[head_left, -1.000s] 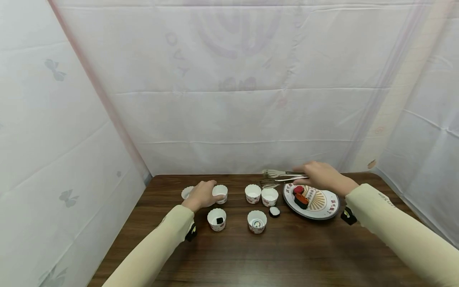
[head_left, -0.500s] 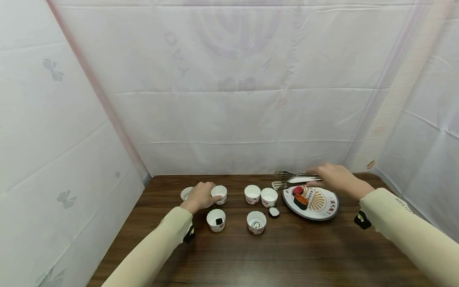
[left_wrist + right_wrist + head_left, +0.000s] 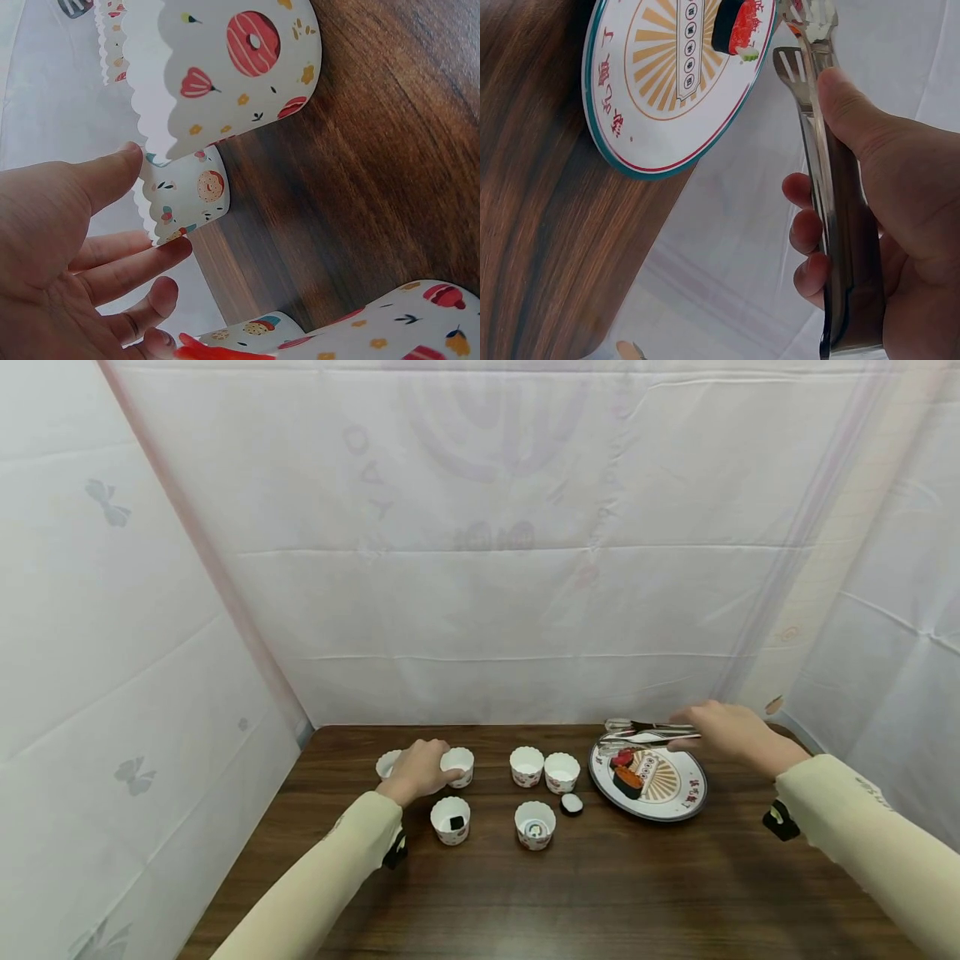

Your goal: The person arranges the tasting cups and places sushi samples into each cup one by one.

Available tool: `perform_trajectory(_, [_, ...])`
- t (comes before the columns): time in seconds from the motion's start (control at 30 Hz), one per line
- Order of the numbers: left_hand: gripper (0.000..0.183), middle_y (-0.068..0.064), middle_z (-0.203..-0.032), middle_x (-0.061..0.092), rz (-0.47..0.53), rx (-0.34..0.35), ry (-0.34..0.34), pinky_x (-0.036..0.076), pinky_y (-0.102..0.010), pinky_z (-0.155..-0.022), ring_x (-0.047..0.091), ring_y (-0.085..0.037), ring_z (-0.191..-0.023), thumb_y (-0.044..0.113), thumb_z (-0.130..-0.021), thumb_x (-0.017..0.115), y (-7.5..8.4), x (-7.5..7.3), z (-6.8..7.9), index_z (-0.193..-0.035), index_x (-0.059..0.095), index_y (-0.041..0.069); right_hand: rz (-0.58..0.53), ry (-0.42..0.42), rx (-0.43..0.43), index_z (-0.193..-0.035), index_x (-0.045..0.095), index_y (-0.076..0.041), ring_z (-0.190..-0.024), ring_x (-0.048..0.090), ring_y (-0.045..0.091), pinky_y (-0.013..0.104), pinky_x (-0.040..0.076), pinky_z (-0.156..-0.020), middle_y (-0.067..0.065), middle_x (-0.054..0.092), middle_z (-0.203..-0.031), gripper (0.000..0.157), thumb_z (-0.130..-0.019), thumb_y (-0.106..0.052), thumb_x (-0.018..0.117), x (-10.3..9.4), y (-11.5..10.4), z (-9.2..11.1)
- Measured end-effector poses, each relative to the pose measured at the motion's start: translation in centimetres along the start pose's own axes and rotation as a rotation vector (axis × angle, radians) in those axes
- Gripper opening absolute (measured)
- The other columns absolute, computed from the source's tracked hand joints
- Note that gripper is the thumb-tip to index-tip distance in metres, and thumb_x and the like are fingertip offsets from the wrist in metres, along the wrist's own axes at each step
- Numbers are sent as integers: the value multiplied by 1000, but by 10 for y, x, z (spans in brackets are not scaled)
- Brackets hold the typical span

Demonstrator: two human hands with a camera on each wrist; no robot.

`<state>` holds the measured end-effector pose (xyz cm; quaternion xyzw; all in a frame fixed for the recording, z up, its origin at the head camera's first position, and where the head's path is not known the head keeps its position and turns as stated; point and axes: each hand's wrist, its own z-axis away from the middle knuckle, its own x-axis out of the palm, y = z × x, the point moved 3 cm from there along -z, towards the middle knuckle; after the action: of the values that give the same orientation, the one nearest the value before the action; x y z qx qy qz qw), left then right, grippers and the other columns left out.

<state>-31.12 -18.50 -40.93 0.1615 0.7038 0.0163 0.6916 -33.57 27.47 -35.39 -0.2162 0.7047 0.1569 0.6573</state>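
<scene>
My right hand (image 3: 720,731) grips metal serving tongs (image 3: 832,187) over the far edge of a patterned round plate (image 3: 686,810). The slotted ends stand a little apart in the right wrist view. Two toy sushi pieces lie on the plate's left part, one red on top (image 3: 622,759) and one orange with a black wrap (image 3: 627,782). My left hand (image 3: 420,768) hovers among paper cups at the left, fingers loosely bent. Its thumb and middle finger appear on either side of one printed paper cup (image 3: 199,195), right at the rim. That cup stands on the table.
A near left cup (image 3: 450,835) holds a black-wrapped piece; a near right cup (image 3: 536,839) holds a sushi roll. Two more cups, one of them (image 3: 562,772), stand mid-table. A white-topped sushi piece (image 3: 572,804) lies beside them. White cloth (image 3: 480,610) hangs behind the wooden table.
My right hand has moved right with the tongs, whose ends now overlap the plate's far left edge. The left hand and the cups have kept their places.
</scene>
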Motion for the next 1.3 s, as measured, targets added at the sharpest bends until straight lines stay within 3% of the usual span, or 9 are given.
perform_trajectory(0.37, [54, -18, -124, 70, -12, -8, 0, 57, -48, -86, 69, -36, -108, 36, -92, 79, 2, -3, 2, -128, 68, -2, 19, -53, 8, -120, 75, -3, -87, 73, 37, 51, 57, -62, 18, 75, -106, 59, -89, -53, 75, 0, 5, 8])
perform_trajectory(0.63, [53, -18, -123, 70, -10, -17, 1, 57, -49, -87, 69, -36, -108, 37, -92, 79, 2, -2, 1, -128, 68, -2, 1, -77, 19, -118, 75, -4, -88, 72, 35, 52, 57, -63, 14, 75, -105, 60, -89, -57, 73, 5, 10, 12])
perform_trajectory(0.83, [54, -18, -124, 70, -2, -25, -6, 57, -48, -87, 69, -36, -108, 38, -92, 78, 2, -1, 0, -129, 67, -1, 2, -72, 18, -118, 76, -5, -89, 72, 34, 53, 57, -65, 14, 75, -106, 57, -91, -55, 72, 8, 11, 14])
perform_trajectory(1.1, [53, -18, -124, 70, -4, -11, 3, 57, -48, -84, 69, -36, -108, 37, -92, 78, 2, -1, 1, -128, 68, -2, 25, -35, 1, -117, 76, -4, -92, 72, 38, 56, 56, -68, 15, 75, -106, 44, -92, -40, 76, 4, 8, 17])
perform_trajectory(1.3, [53, -18, -124, 70, 1, -9, 0, 57, -47, -85, 69, -35, -108, 36, -93, 78, 3, -1, 2, -128, 67, -2, 33, -39, 0, -117, 76, -2, -94, 71, 39, 56, 57, -69, 16, 75, -107, 44, -93, -39, 76, 4, 9, 18])
